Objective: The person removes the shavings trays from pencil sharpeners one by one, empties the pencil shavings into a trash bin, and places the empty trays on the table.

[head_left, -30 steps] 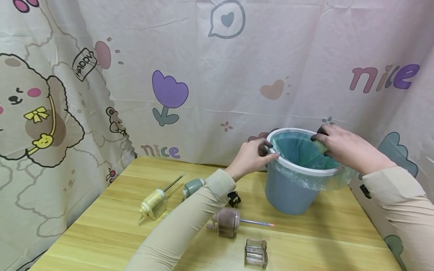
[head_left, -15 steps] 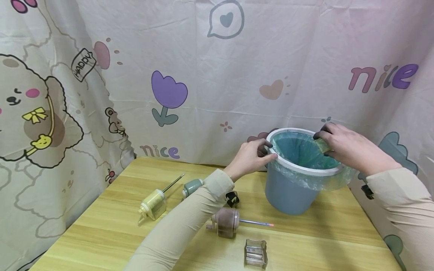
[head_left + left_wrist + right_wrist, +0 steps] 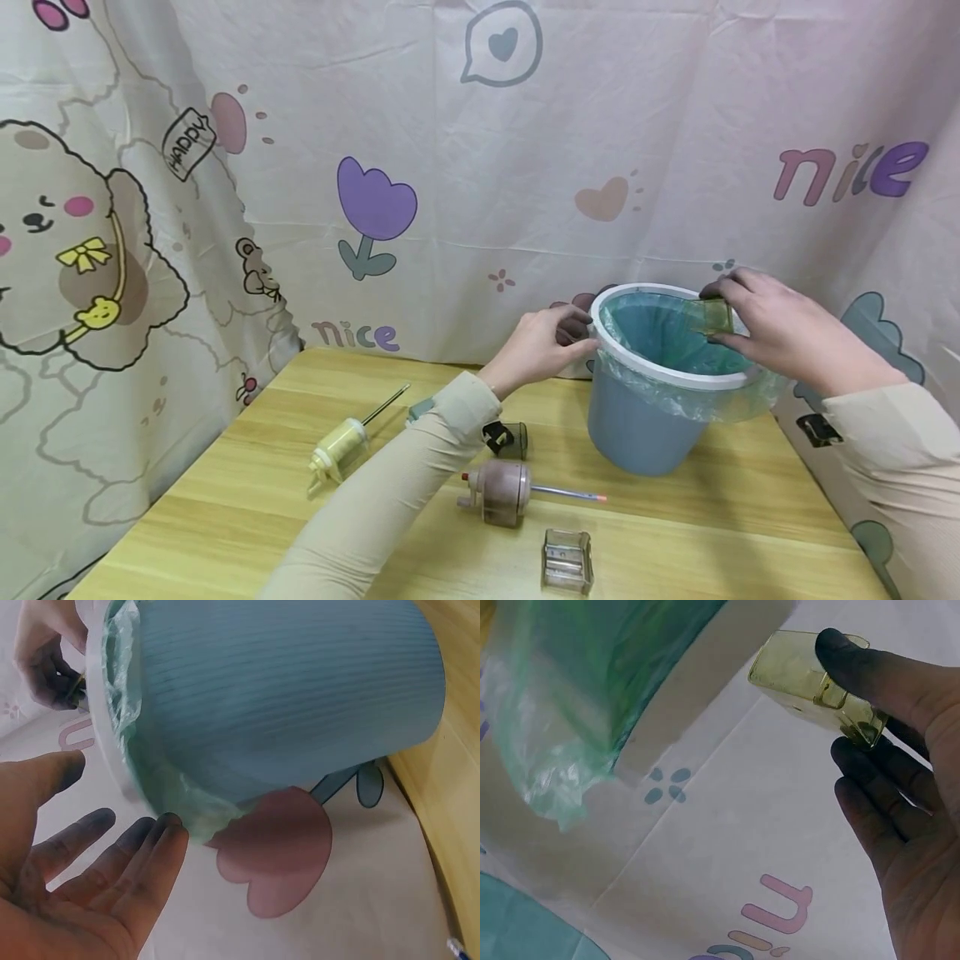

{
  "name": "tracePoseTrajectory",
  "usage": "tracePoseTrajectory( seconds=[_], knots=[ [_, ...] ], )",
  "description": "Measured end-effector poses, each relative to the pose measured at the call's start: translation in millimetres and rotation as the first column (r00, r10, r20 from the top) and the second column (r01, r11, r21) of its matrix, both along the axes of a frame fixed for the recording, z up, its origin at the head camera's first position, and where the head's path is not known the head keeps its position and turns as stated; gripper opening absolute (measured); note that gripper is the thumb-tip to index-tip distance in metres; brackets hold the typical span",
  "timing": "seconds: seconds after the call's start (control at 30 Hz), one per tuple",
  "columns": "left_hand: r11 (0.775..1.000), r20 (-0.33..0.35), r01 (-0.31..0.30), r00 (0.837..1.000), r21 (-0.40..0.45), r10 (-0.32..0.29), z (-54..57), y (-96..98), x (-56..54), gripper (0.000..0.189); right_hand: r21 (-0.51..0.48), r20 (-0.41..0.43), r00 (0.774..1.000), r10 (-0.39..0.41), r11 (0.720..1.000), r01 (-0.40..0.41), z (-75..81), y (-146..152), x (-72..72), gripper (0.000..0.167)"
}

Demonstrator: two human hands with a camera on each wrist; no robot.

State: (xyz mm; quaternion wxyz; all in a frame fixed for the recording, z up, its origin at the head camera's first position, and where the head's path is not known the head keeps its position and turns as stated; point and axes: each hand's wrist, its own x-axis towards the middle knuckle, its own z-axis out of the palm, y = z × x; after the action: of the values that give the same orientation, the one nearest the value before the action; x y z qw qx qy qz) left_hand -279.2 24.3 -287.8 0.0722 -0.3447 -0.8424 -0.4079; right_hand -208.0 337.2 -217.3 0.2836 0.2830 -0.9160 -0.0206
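My right hand [image 3: 787, 325] pinches a see-through yellow box [image 3: 716, 317], which looks like a pencil sharpener's shavings drawer, over the right side of the bin's mouth. In the right wrist view the box [image 3: 791, 675] sits between thumb and fingers, with dark bits at its near end. The blue bin [image 3: 645, 429] has a white rim and a thin green liner bag [image 3: 652, 325] folded over it. Beside the rim's left side is my left hand [image 3: 536, 346]. Its smudged fingers are loosely extended in the left wrist view, holding nothing; whether they touch the liner I cannot tell.
On the wooden table [image 3: 225, 467] lie a yellow crank sharpener [image 3: 341, 450] and a brownish one [image 3: 502, 492], each with a pencil inserted. My left sleeve partly covers a teal sharpener [image 3: 420, 408]. A clear brownish drawer [image 3: 566, 560] lies in front; a dark see-through container [image 3: 517, 440] stands behind.
My left hand has let go of the rim and shifted slightly left. My right hand has moved a little right and turned the yellow box, so more of it shows.
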Motion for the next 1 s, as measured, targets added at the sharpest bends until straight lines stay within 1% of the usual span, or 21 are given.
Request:
tracePoseTrajectory(
  seconds=[0.17, 0.33, 0.4, 0.57, 0.73, 0.9, 1.0],
  knots=[
    [1.000, -0.005, -0.012, 1.000, -0.010, 0.012, 5.5, -14.6, 0.2, 0.038, -0.055, 0.035, 0.998, -0.048, 0.997, 0.050, 2.7, -6, 6.3, 0.056],
    [0.999, 0.005, -0.040, 0.999, -0.013, 0.040, 10.4, -32.6, 2.4, 0.038, -0.112, 0.050, 0.997, -0.055, 0.992, 0.060, 2.7, -12, 11.3, 0.057],
    [0.999, 0.008, -0.041, 0.999, -0.015, 0.041, 11.2, -40.3, 3.3, 0.038, -0.141, 0.039, 0.998, -0.042, 0.989, 0.047, 1.7, -15, 13.2, 0.058],
    [0.998, 0.007, -0.052, 0.999, -0.020, 0.052, 10.1, -59.0, 5.1, 0.038, -0.195, 0.012, 1.000, -0.009, 0.981, 0.011, -1.8, -21, 17.2, 0.061],
    [0.997, 0.009, -0.071, 0.997, -0.018, 0.071, 8.7, -74.9, 7.6, 0.039, -0.226, 0.030, 1.000, -0.003, 0.974, 0.010, -5.8, -30, 20.9, 0.062],
    [0.996, 0.023, -0.082, 0.996, -0.032, 0.082, 6.9, -87.4, 12.0, 0.040, -0.247, 0.041, 0.999, 0.009, 0.969, 0.002, -11.2, -40, 22.5, 0.062],
    [0.996, 0.019, -0.085, 0.996, -0.041, 0.086, 5.4, -94.0, 14.2, 0.041, -0.263, 0.045, 0.999, 0.019, 0.965, -0.007, -14.5, -45, 22.7, 0.061]
  ],
)
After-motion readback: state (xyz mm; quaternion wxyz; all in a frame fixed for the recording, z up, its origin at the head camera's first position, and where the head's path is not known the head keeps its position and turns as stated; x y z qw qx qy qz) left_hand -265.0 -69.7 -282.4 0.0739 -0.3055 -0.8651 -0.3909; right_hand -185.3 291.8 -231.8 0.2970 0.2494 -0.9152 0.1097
